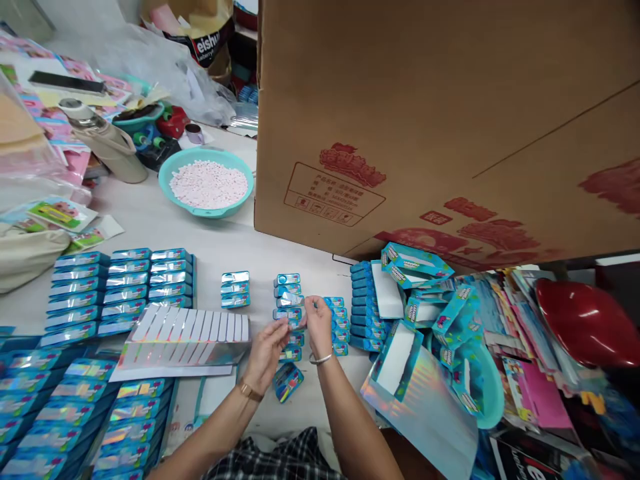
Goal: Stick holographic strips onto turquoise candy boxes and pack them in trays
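My left hand [266, 353] and my right hand [318, 325] meet over a column of small blue boxes [289, 300] on the white table [200, 240]. Both pinch one small blue box [295, 313] between their fingertips. Each wrist wears a bracelet. Another small blue box [288, 381] lies tilted on the table just under my left wrist. A short column of the same boxes [340, 323] sits right of my right hand.
Rows of blue boxes [120, 287] fill the left. A flat holographic card sheet [185, 337] lies beside them. A teal bowl of white pellets [206, 181] stands behind. A big cardboard carton [440, 120] looms at right, with loose open boxes [420, 293] below it.
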`<action>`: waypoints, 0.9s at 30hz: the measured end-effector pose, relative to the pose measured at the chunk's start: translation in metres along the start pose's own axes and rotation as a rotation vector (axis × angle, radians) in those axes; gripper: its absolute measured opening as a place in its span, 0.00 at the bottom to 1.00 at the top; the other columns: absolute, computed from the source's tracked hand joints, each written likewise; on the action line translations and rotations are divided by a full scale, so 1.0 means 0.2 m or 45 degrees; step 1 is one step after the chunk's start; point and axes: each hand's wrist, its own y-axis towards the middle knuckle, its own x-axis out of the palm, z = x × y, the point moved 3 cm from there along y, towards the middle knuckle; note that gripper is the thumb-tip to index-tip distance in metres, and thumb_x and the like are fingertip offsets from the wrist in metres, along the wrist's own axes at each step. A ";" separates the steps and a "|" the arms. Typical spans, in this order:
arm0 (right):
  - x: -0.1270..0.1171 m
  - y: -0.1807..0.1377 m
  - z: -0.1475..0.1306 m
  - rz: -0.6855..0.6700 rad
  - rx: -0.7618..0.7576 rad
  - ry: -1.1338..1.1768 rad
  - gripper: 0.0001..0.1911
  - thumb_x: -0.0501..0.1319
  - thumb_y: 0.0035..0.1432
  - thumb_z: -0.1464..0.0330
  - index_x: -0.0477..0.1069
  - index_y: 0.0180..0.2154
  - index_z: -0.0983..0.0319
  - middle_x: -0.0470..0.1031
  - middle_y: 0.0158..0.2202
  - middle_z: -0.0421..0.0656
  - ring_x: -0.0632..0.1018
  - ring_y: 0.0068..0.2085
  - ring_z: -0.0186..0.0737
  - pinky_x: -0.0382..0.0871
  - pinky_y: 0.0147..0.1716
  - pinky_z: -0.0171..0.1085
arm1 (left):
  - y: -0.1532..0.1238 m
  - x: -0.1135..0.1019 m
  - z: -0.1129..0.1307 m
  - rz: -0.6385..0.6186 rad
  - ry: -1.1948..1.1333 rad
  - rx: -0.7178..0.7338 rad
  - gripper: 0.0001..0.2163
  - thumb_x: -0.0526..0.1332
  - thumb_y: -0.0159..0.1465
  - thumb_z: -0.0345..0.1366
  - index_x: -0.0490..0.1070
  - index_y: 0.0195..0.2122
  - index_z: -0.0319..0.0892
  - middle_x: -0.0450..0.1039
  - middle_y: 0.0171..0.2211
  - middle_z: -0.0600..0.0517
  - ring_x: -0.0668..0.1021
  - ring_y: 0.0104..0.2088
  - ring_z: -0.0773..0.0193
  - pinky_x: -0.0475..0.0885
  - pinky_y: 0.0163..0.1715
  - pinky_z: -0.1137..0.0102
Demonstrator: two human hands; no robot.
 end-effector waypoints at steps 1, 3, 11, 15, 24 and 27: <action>0.02 0.02 0.00 -0.009 -0.015 0.043 0.17 0.60 0.55 0.52 0.64 0.34 0.59 0.63 0.14 0.29 0.65 0.15 0.31 0.62 0.19 0.31 | 0.04 0.00 0.02 0.044 -0.023 0.060 0.15 0.75 0.45 0.35 0.78 0.34 0.38 0.78 0.32 0.49 0.78 0.34 0.66 0.70 0.37 0.73; 0.06 0.05 -0.01 -0.062 -0.050 0.135 0.16 0.60 0.57 0.54 0.63 0.37 0.59 0.66 0.17 0.30 0.68 0.19 0.31 0.64 0.24 0.31 | 0.13 0.01 0.08 0.110 -0.042 0.192 0.14 0.74 0.46 0.36 0.78 0.33 0.38 0.78 0.33 0.49 0.78 0.35 0.65 0.71 0.38 0.72; 0.19 0.23 -0.01 -0.176 -0.267 -0.114 0.23 0.62 0.52 0.67 0.57 0.49 0.58 0.71 0.30 0.34 0.73 0.29 0.32 0.68 0.33 0.32 | 0.45 0.05 0.20 0.355 0.069 0.519 0.18 0.71 0.49 0.43 0.79 0.37 0.36 0.79 0.41 0.44 0.79 0.39 0.59 0.71 0.36 0.69; 0.20 0.28 0.06 -0.057 -0.337 -0.401 0.21 0.58 0.55 0.68 0.58 0.50 0.59 0.71 0.30 0.36 0.74 0.29 0.35 0.67 0.33 0.33 | 0.56 0.00 0.12 0.514 0.089 0.508 0.15 0.70 0.49 0.39 0.80 0.36 0.37 0.80 0.39 0.45 0.79 0.40 0.58 0.73 0.39 0.67; 0.19 0.32 0.14 0.000 -0.409 -0.610 0.21 0.55 0.55 0.69 0.58 0.52 0.59 0.72 0.30 0.37 0.74 0.29 0.37 0.66 0.34 0.35 | 0.67 -0.07 0.02 0.573 0.034 0.572 0.10 0.69 0.50 0.34 0.80 0.33 0.37 0.81 0.36 0.47 0.80 0.40 0.58 0.72 0.49 0.62; 0.19 0.33 0.16 0.021 -0.453 -0.671 0.20 0.55 0.55 0.70 0.59 0.51 0.59 0.71 0.29 0.36 0.73 0.29 0.37 0.67 0.36 0.36 | 0.70 -0.09 0.00 0.573 0.032 0.568 0.10 0.70 0.50 0.34 0.80 0.34 0.37 0.81 0.36 0.47 0.80 0.41 0.59 0.72 0.49 0.62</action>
